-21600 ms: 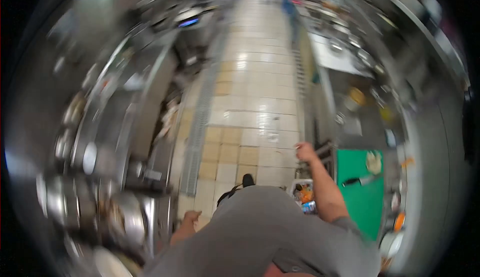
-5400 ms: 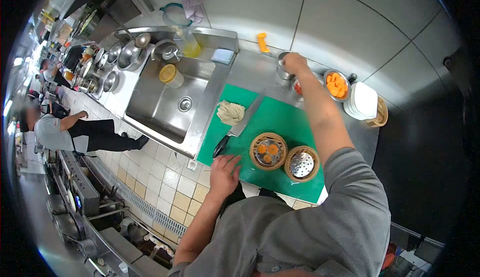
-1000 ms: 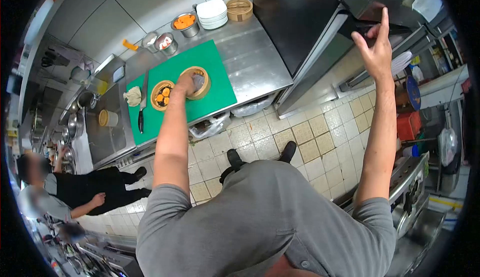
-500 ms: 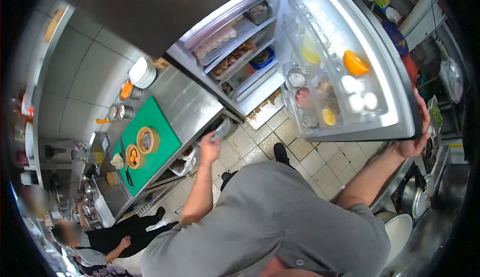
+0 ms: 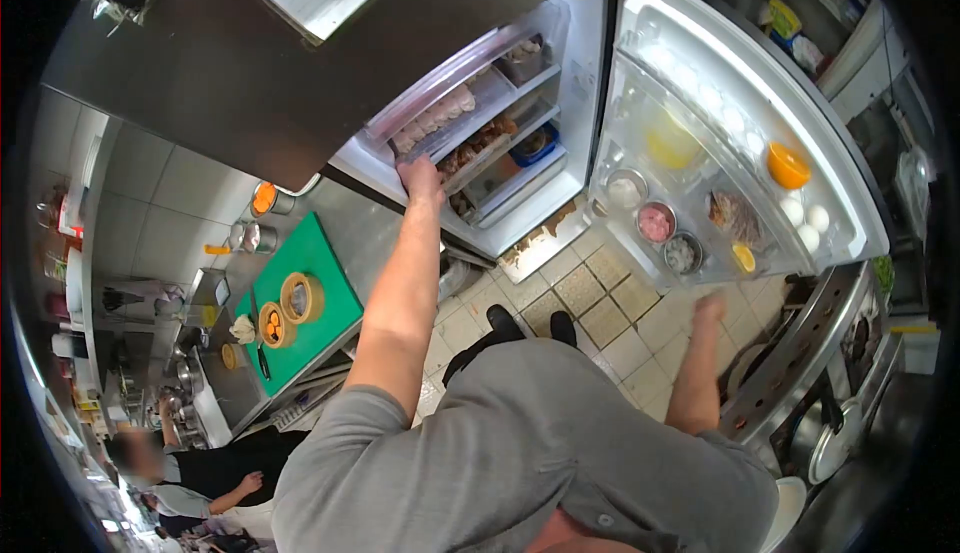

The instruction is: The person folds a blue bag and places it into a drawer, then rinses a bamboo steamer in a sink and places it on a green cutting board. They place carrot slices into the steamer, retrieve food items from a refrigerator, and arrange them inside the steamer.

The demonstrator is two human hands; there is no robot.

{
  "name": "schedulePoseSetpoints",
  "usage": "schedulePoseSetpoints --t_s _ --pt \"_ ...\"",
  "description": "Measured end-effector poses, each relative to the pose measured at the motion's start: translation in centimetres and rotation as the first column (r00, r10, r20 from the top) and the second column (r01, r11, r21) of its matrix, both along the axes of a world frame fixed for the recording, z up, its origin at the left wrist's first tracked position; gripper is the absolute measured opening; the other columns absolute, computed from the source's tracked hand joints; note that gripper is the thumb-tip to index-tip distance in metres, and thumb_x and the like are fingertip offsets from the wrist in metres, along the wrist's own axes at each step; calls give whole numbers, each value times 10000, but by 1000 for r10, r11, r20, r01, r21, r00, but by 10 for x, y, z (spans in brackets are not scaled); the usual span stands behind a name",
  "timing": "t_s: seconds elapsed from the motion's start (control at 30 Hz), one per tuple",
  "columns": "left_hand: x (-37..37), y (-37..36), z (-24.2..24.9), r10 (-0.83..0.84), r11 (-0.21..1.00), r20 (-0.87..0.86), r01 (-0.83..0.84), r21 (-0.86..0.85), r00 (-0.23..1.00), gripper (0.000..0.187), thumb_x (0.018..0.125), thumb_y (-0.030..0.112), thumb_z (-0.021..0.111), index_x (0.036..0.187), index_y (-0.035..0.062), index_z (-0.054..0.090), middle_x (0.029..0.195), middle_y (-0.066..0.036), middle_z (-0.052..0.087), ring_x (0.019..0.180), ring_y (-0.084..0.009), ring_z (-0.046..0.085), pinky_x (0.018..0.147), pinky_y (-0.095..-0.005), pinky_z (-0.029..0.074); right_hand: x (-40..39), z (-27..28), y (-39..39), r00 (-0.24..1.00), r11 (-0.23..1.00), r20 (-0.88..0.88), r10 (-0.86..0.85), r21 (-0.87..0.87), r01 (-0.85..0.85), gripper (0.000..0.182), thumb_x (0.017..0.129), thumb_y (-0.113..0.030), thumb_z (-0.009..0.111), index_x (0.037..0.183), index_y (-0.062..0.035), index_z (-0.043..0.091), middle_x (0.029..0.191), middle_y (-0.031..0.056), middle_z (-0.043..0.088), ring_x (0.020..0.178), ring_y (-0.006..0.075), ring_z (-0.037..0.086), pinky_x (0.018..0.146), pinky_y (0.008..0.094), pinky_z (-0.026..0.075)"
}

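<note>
My left hand [image 5: 421, 179] is at the left side of the open fridge [image 5: 590, 83], against the front edge of a shelf or drawer with pale meat [image 5: 435, 118]. Its fingertips are hidden, so its grip is unclear. Just below is browner meat [image 5: 482, 145]; a blue container [image 5: 535, 145] sits to the right. My right hand [image 5: 709, 310], blurred, hangs below the open fridge door [image 5: 850, 193], apart from it. The door racks carry an orange half [image 5: 788, 165], eggs [image 5: 806, 221], a bowl of pink food [image 5: 656, 221] and a lemon piece [image 5: 743, 257].
At left, a steel counter holds a green board [image 5: 335, 298] with two round bamboo containers [image 5: 301, 297] and a knife [image 5: 262, 358]. Another person [image 5: 225, 473] is at the lower left. Pans and a lid [image 5: 836, 441] lie at the lower right, beyond a metal edge.
My left hand has moved up from above the floor to the fridge interior. My right hand has let go of the door edge and dropped down. The door is seen wider open.
</note>
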State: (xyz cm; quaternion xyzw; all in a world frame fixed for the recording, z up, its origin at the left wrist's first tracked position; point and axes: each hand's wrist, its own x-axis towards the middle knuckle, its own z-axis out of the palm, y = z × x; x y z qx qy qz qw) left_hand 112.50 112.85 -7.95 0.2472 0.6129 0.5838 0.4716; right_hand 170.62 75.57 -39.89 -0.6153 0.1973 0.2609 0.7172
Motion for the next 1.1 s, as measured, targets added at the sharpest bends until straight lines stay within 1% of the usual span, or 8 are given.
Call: schedulePoseSetpoints --t_s 0.03,0.1,0.13,0.23,0.3,0.5,0.63,1.1 --pt "1 0 0 13 1000 13 -13 15 1000 660 947 92 575 1529 155 270 1456 -137 448 1241 -303 500 878 -534 473 -2 -115 0 887 869 -206 414 -199 -452 187 981 -229 596 1014 -64 677 996 97 657 769 198 638 642 348 541" --pt "-2 3 -7 32 999 -1 -32 21 999 740 942 85 577 1581 169 213 1388 -133 478 1156 -280 527 837 -489 493 -182 18 73 430 381 -25 903 -419 -824 249 973 -148 618 1206 -107 694 1036 96 692 831 186 690 640 355 576" --pt "-8 8 -15 28 999 3 -28 20 1000 740 942 85 577 1581 169 213 1388 -133 478 1156 -280 527 837 -489 493 -231 71 109 333 328 -5 943 -156 -932 268 968 -143 647 1223 -71 681 1006 74 696 848 163 688 661 311 576" --pt "-15 19 -39 57 998 36 -58 21 998 607 959 70 570 1497 114 294 1150 -111 537 920 -190 580 679 -344 512 -330 157 253 149 219 499 854 -85 -972 231 1007 -163 628 1179 -16 675 923 32 689 750 120 637 643 269 515" --pt "-6 10 -17 67 998 101 -68 2 993 581 946 31 550 1473 100 315 1156 -123 543 893 -185 591 657 -328 521 -364 288 322 192 255 537 822 -45 -966 204 998 -159 625 1124 -11 686 828 27 670 697 115 604 634 273 496" --pt "-16 16 -34 -27 1000 214 24 13 976 757 914 -58 487 1595 146 226 951 -105 595 683 -160 619 528 -280 499 -404 358 507 -77 326 720 690 -404 -855 383 911 -286 672 1179 -15 711 1022 177 763 974 251 736 863 393 559" --pt "-13 12 -28 33 999 249 -23 -43 968 689 918 -45 484 1536 175 272 1186 -161 584 931 -268 664 692 -403 588 -429 365 543 -128 292 724 678 -425 -857 384 916 -292 670 1182 -18 708 1026 174 761 972 251 735 860 392 561" --pt "-15 18 -25 70 996 227 -56 -67 971 676 927 -62 502 1516 109 219 1113 -205 603 842 -286 703 624 -387 619 -438 363 541 -69 186 696 715 -284 -941 389 935 -313 662 1196 -26 697 1038 162 754 962 252 730 846 387 569"
